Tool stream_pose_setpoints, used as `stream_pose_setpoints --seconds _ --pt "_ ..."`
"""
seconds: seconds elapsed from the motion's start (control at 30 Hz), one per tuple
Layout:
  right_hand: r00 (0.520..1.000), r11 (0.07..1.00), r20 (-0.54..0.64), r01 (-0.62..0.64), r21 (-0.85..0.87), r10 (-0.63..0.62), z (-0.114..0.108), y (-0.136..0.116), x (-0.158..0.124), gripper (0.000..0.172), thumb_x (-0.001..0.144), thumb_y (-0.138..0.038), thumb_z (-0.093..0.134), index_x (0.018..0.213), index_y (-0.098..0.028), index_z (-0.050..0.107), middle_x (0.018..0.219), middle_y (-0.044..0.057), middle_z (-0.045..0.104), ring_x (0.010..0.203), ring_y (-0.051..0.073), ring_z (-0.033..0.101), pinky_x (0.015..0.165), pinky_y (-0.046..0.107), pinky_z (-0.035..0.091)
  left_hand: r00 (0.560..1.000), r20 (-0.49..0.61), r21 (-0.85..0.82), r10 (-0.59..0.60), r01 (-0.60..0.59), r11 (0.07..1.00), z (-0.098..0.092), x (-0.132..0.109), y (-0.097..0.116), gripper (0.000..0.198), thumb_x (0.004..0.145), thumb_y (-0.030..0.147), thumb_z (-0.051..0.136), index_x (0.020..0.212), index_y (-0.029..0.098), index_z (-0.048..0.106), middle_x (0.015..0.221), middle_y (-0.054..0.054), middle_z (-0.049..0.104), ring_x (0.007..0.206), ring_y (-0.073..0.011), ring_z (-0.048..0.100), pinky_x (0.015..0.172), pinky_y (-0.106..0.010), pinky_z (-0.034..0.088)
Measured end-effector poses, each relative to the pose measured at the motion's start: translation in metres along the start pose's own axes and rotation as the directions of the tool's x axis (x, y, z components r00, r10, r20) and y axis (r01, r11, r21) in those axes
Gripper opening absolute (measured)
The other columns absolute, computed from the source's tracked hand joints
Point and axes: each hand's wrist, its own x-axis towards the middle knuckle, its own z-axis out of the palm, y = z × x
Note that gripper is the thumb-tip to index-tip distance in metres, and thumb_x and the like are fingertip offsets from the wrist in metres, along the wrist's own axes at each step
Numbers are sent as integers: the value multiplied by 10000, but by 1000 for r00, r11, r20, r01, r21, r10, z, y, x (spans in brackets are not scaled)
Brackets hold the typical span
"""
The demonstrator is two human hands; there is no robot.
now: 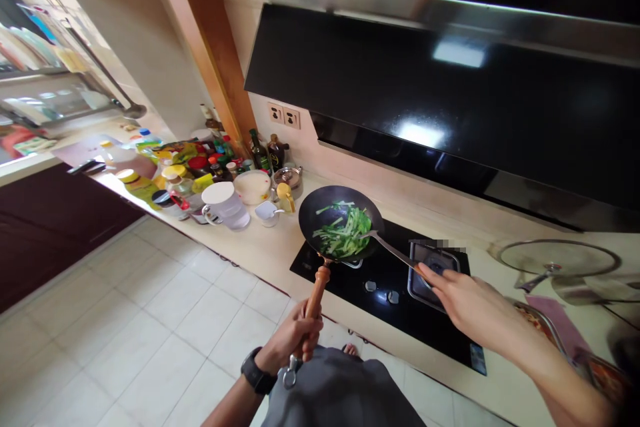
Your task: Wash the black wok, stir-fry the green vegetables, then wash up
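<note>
A dark wok (320, 208) sits over the left burner of a black stove (400, 310) set into a pale counter (260, 250), and chopped greens (345, 233) lie piled in its near half. A long wooden handle (320, 287) runs from the wok's rim toward the person, and the left hand (295, 337) is clenched round its end, a black watch (256, 372) on that wrist. A metal spatula (387, 248) rests with its blade among the greens; the right hand (463, 303) grips its far end, fingers curled round the shaft above the stove's right side. Left of the wok stand a small white cup (267, 213), a white jug (226, 203) and a white bowl (253, 185), with dark bottles (260, 150) and crowded jars behind them. A glass lid (557, 257) lies on the counter to the right. A black range hood (450, 93) hangs over the stove, and two wall sockets (283, 115) sit beside it.
</note>
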Motion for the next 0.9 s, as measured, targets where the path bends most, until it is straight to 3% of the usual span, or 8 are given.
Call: stream_pose_setpoints --seconds 0.1,0.23,0.33,0.47,0.57,0.7,0.8,0.9 --pt "991 998 118 -61 -26 63 -2 -13 31 595 1035 -179 407 1621 -212 505 1038 150 767 854 253 754 754 309 507 1000 -12 21 -4 4 1000 1 1 0 385 669 311 764 827 260 417 473 116 484 306 -55 330 312 -177 312" --pt "990 991 104 -108 74 100 14 -48 71 585 1087 -224 343 1665 -176 420 1169 178 749 1016 271 750 856 327 512 1000 18 26 -1 0 1000 3 4 4 369 676 300 757 826 259 422 470 114 488 302 -59 340 313 -179 317" --pt "985 992 163 -72 108 54 24 -60 56 629 1059 -180 386 1688 -171 375 1139 177 754 967 264 757 877 335 513 999 30 27 19 -20 999 5 7 7 366 669 294 752 817 258 419 469 109 499 292 -59 336 303 -185 320" --pt "990 972 129 20 235 -52 19 -42 26 593 1068 -224 372 1656 -218 453 1215 166 761 1016 263 752 909 349 532 999 13 12 37 -37 999 9 9 7 385 664 289 755 808 261 400 473 111 496 305 -54 336 310 -186 345" --pt "998 956 59 -34 290 17 15 -33 36 576 1082 -265 344 1637 -191 479 1245 158 769 1060 267 747 914 353 542 999 16 3 33 -33 999 11 9 7 398 670 291 756 813 266 386 478 120 478 318 -55 337 310 -181 343" --pt "991 959 109 -101 263 74 23 -48 53 592 1054 -221 402 1637 -142 469 1140 170 793 1020 270 761 895 346 541 999 23 11 29 -30 999 11 10 10 404 665 291 757 825 264 388 493 124 477 326 -51 338 312 -173 334" --pt "995 962 103 -15 273 -13 22 -51 27 600 1041 -246 433 1639 -228 482 1159 149 792 999 272 766 896 364 554 1000 1 10 23 -23 1000 9 12 13 383 675 286 747 841 258 403 502 123 487 332 -45 329 318 -166 323" --pt "997 967 77 3 256 -23 11 -38 -5 596 1030 -285 445 1622 -293 513 1087 125 804 953 295 773 870 390 570 999 -2 -5 37 -37 999 9 14 13 386 687 295 758 856 255 414 512 122 489 332 -40 313 319 -165 304"
